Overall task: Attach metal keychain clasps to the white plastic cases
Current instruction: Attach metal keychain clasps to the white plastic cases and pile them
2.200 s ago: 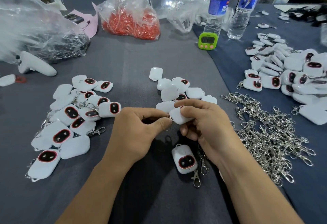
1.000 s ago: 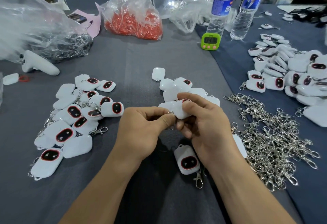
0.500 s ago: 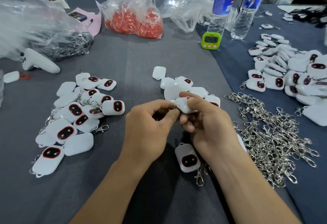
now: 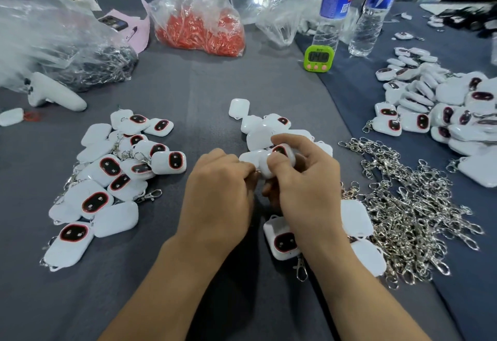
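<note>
we hold the white case [image 4: 278, 157] just in front of the pile of bare cases [image 4: 255, 128]. since half a second ago it has rolled in our right hand [image 4: 304, 182], so its red-ringed dark face now shows where only the white back did. that hand's thumb and fingers curl round it. our left hand [image 4: 217, 187] pinches at its near corner, where a glint of the clasp [image 4: 257, 171] shows. we judge the ring is being threaded on; whether it is fully on, we cannot tell.
</note>
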The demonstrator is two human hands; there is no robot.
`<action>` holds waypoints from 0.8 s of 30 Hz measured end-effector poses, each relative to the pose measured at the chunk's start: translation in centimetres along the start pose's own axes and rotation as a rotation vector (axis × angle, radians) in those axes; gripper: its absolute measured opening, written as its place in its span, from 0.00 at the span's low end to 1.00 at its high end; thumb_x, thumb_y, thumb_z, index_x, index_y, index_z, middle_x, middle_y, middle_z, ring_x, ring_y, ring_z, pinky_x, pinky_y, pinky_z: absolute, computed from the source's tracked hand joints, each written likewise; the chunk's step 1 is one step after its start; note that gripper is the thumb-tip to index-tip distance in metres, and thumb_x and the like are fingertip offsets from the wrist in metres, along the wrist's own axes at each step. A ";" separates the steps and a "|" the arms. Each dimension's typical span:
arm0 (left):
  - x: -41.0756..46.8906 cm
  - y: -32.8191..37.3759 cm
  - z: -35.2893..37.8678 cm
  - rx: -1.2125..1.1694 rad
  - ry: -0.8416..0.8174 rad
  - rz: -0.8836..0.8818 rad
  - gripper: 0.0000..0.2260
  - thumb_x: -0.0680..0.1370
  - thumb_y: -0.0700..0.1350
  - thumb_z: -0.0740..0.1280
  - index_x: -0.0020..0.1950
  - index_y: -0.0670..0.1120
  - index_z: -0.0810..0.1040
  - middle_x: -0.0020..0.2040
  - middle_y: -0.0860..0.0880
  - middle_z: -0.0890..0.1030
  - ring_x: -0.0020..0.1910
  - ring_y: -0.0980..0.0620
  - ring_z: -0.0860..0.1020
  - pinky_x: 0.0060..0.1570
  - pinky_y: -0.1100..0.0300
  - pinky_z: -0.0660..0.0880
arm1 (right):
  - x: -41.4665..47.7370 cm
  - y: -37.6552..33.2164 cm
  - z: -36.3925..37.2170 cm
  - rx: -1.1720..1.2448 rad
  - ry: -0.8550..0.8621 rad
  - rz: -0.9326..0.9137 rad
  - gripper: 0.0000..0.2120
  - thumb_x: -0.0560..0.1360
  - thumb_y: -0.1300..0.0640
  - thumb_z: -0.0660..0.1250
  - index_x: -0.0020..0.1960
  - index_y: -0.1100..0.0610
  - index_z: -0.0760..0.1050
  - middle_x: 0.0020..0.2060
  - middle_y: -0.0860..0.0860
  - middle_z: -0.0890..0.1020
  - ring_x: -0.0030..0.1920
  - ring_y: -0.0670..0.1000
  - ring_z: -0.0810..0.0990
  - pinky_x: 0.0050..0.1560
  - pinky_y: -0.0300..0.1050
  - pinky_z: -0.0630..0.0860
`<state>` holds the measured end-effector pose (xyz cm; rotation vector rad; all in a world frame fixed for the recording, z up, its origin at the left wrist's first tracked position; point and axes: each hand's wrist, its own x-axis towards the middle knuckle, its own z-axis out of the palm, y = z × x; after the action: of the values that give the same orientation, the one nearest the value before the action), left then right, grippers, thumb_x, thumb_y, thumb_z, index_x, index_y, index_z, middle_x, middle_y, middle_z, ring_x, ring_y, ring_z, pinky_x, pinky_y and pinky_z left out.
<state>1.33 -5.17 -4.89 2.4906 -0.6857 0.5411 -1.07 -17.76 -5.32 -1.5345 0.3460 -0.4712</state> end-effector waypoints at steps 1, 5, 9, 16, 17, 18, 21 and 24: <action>-0.1 0.0 0.1 0.033 0.001 0.020 0.07 0.75 0.39 0.72 0.37 0.42 0.82 0.32 0.48 0.76 0.36 0.50 0.67 0.39 0.59 0.57 | 0.0 0.0 0.1 -0.073 0.015 -0.017 0.10 0.74 0.58 0.67 0.50 0.46 0.82 0.31 0.52 0.81 0.28 0.58 0.79 0.30 0.49 0.79; -0.1 0.2 0.6 -0.178 0.048 -0.075 0.03 0.76 0.43 0.73 0.44 0.47 0.86 0.36 0.51 0.81 0.38 0.51 0.74 0.41 0.57 0.69 | 0.6 -0.3 -0.3 0.189 0.000 0.173 0.11 0.80 0.65 0.63 0.55 0.56 0.81 0.26 0.54 0.79 0.22 0.52 0.74 0.22 0.40 0.69; 0.2 0.5 0.6 -0.601 -0.006 -0.288 0.08 0.78 0.47 0.73 0.45 0.62 0.85 0.41 0.62 0.85 0.43 0.60 0.82 0.43 0.67 0.76 | 1.1 -0.6 -0.8 0.533 -0.072 0.355 0.11 0.81 0.68 0.58 0.59 0.65 0.77 0.28 0.55 0.79 0.23 0.50 0.73 0.19 0.38 0.64; 0.3 0.4 0.4 -0.532 0.008 -0.239 0.04 0.75 0.49 0.73 0.40 0.55 0.87 0.33 0.58 0.82 0.37 0.56 0.78 0.37 0.67 0.71 | 0.7 -0.8 -0.8 0.348 -0.036 0.166 0.10 0.78 0.67 0.65 0.56 0.59 0.81 0.25 0.55 0.77 0.21 0.51 0.72 0.20 0.38 0.65; 0.3 0.4 0.4 -0.389 0.025 -0.168 0.06 0.74 0.49 0.72 0.39 0.52 0.86 0.31 0.56 0.80 0.35 0.53 0.74 0.36 0.65 0.66 | 0.4 -0.7 -0.7 0.246 -0.015 0.051 0.10 0.76 0.67 0.68 0.53 0.56 0.82 0.26 0.54 0.78 0.22 0.51 0.74 0.22 0.39 0.68; 0.2 0.3 0.5 -0.241 0.027 -0.094 0.07 0.74 0.47 0.71 0.36 0.49 0.84 0.30 0.54 0.77 0.34 0.53 0.70 0.36 0.62 0.61 | 0.0 -0.6 -0.5 0.104 -0.003 -0.072 0.11 0.74 0.65 0.70 0.51 0.52 0.83 0.29 0.52 0.81 0.24 0.50 0.77 0.24 0.40 0.72; 0.1 0.2 0.7 0.032 0.022 0.022 0.09 0.69 0.39 0.68 0.28 0.44 0.73 0.27 0.48 0.72 0.33 0.51 0.63 0.39 0.59 0.52 | -1.0 0.0 0.2 -0.268 -0.011 -0.263 0.13 0.70 0.60 0.73 0.51 0.45 0.83 0.33 0.44 0.84 0.30 0.46 0.82 0.34 0.38 0.78; 0.0 -0.2 1.0 0.018 0.016 -0.001 0.09 0.73 0.42 0.70 0.33 0.44 0.79 0.31 0.49 0.75 0.36 0.51 0.65 0.40 0.58 0.56 | -0.3 -0.2 -0.1 -0.067 0.013 -0.059 0.09 0.74 0.61 0.71 0.51 0.50 0.83 0.29 0.48 0.82 0.25 0.48 0.78 0.26 0.42 0.76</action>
<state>1.70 -5.56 -5.70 2.4998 -0.6765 0.5687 -1.38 -17.75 -5.10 -1.6111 0.3302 -0.5209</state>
